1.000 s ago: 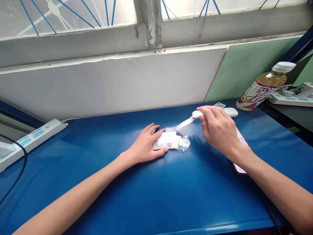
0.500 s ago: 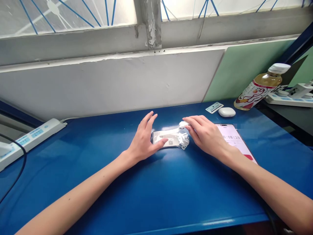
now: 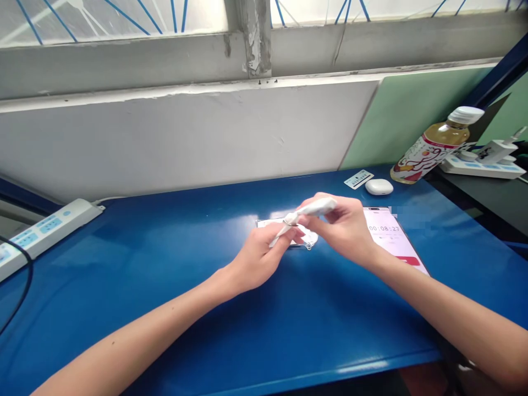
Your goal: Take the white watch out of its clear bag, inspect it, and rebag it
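so both bare hands are right up against each other over a blue bench (image 3: 185,341), working on one white strap (image 3: 322,207). the left hand (image 3: 262,259) has its thumb and fingers clamped on the lower part of it, with a narrow tail sticking out over them. the right hand (image 3: 345,226) has its fingers pinched on it too, just up and right of the left ones, and the wider end pokes out above those fingers. there's a thin greyish ring around the strap, right between the two sets of fingers. can't make out exactly what it's made of.

just behind and below the fingers there's a clear packet (image 3: 267,223) with something white in it, lying on the bench and partly hidden by the hands. some crumpled shiny bits sit at its right end.

right of the right fingers, partly behind the wrist, is a phone (image 3: 390,236) lying screen up, timer reading 00:08:27 and a red button near the bottom. farther back and right of the fingers are a small printed card (image 3: 358,179) and a white rounded case (image 3: 379,187) just beside it. past those, a white-capped drink bottle (image 3: 429,154) leans in the view. well off to the left of the fingers lies a white power strip (image 3: 49,234), black cable (image 3: 28,283) curving across it.
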A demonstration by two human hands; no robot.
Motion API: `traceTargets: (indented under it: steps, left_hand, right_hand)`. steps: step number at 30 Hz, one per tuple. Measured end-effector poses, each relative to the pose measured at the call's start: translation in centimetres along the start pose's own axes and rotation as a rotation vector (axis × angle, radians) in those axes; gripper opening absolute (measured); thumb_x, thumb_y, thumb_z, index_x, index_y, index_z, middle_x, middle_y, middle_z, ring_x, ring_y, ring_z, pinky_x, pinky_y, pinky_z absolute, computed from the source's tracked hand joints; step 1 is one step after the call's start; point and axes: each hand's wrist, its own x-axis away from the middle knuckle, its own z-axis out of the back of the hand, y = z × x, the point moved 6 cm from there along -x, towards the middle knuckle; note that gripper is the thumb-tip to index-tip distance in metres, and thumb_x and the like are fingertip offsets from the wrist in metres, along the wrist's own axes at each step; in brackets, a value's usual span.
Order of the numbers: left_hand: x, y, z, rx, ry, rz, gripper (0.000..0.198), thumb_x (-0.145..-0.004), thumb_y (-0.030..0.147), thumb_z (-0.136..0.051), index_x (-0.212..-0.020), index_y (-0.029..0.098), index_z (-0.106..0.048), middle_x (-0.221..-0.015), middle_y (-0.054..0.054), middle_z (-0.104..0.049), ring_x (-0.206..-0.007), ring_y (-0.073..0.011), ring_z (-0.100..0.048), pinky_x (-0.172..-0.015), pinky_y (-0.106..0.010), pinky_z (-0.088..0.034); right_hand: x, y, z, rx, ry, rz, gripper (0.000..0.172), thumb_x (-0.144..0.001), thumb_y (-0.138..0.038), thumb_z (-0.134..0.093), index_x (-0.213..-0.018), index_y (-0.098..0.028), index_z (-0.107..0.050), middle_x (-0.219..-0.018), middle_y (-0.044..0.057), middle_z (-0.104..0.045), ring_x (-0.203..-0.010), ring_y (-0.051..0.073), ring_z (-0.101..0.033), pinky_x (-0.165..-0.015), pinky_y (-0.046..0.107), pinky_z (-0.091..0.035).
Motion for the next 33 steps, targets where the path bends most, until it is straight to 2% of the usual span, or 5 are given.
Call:
traceTargets:
  steps: [4, 7, 14, 22, 33]
  left_hand:
    - [0.6, -1.3, -2.6, 0.542, -0.167, 0.251, 0.047, -0.098, 0.053, -0.047, -0.103, 0.013, -0.07, -0.093, -0.013, -0.074, -0.089, -0.026, -0.07, -0.08, -0.037, -0.053]
    - [0.8, -2.2, -3.2, 0.765, -0.139, 0.326, 0.042, -0.093, 0.052, -0.056, -0.105, 0.014, -0.069, -0.103, -0.013, -0.073, -0.099, -0.0271, -0.069, -0.09, -0.04, -0.051]
    - [0.7, -2.4, -3.1, 0.869, -0.042, 0.36, 0.037, -0.097, 0.046, -0.055, -0.107, 0.013, -0.069, -0.103, -0.013, -0.074, -0.103, -0.027, -0.069, -0.101, -0.044, -0.047]
    - [0.4, -2.5, -3.1, 1.045, -0.087, 0.42, 0.027, -0.1, 0.03, -0.053, -0.106, 0.008, -0.068, -0.099, -0.015, -0.075, -0.095, -0.0262, -0.073, -0.089, -0.041, -0.055]
    - [1.3, -3.6, -3.7, 1.003, -0.092, 0.483, 0.035, -0.095, 0.04, -0.064, -0.103, 0.007, -0.071, -0.102, -0.018, -0.075, -0.094, -0.0274, -0.074, -0.089, -0.041, -0.056]
  right_hand:
    - [-1.8, 0.9, -2.2, -0.174, -0.048, -0.22, 0.023, -0.081, -0.043, -0.075, -0.079, -0.021, -0.075, -0.083, 0.003, -0.071, -0.076, 0.018, -0.065, -0.069, 0.032, -0.053]
    - [-2.6, 1.8, -4.3, -0.447, -0.166, -0.36, 0.025, -0.086, -0.044, -0.07, -0.097, -0.022, -0.075, -0.101, 0.006, -0.075, -0.093, 0.02, -0.069, -0.08, 0.033, -0.055]
    - [-2.6, 3.5, -5.7, -0.683, -0.237, -0.558, 0.027, -0.093, -0.041, -0.06, -0.099, -0.018, -0.072, -0.091, 0.008, -0.078, -0.085, 0.019, -0.072, -0.088, 0.036, -0.056]
    - [-2.3, 4.4, -6.1, -0.838, -0.334, -0.72, 0.042, -0.101, -0.04, -0.034, -0.114, -0.016, -0.065, -0.116, 0.012, -0.075, -0.091, 0.021, -0.073, -0.098, 0.042, -0.053]
    - [-2.2, 3.3, -6.2, -0.877, -0.447, -0.651, 0.051, -0.103, -0.046, -0.027, -0.11, -0.015, -0.068, -0.128, 0.014, -0.07, -0.117, 0.025, -0.066, -0.106, 0.044, -0.049]
